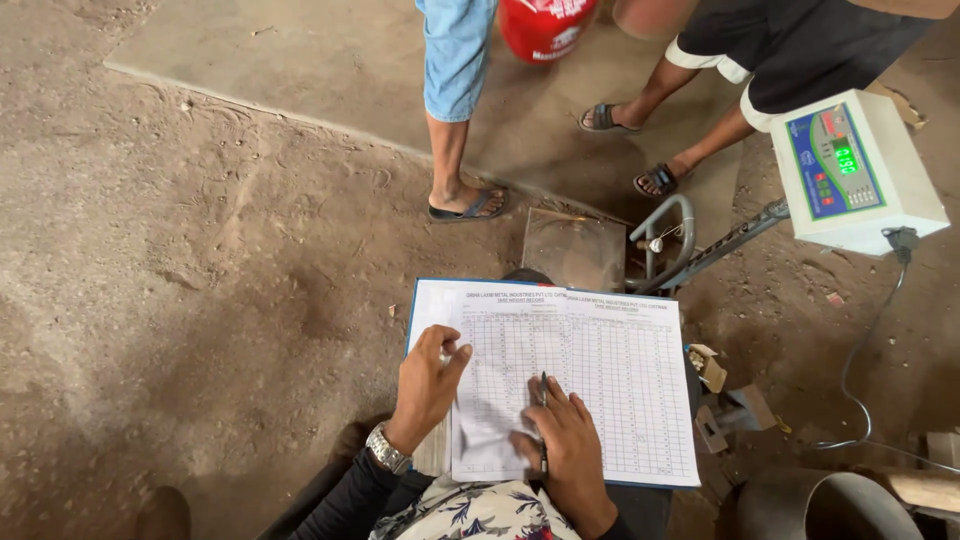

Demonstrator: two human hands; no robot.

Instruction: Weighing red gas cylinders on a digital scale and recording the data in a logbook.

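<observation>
My left hand [428, 382] grips the left edge of the ruled record sheet [570, 385], thumb over the paper, fingers curled beneath. My right hand [565, 450] is closed around a dark pen [543, 420], tip on the lower middle columns. The sheet lies on a blue clipboard [412, 305] across my lap; the platform scale's display [850, 165] stands well apart, upper right.

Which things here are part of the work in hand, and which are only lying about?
In use: record sheet on a blue clipboard, held by the left hand; pen in the right hand.

Lying about: scale display, platform, red cylinder, pipe, small carton.
</observation>
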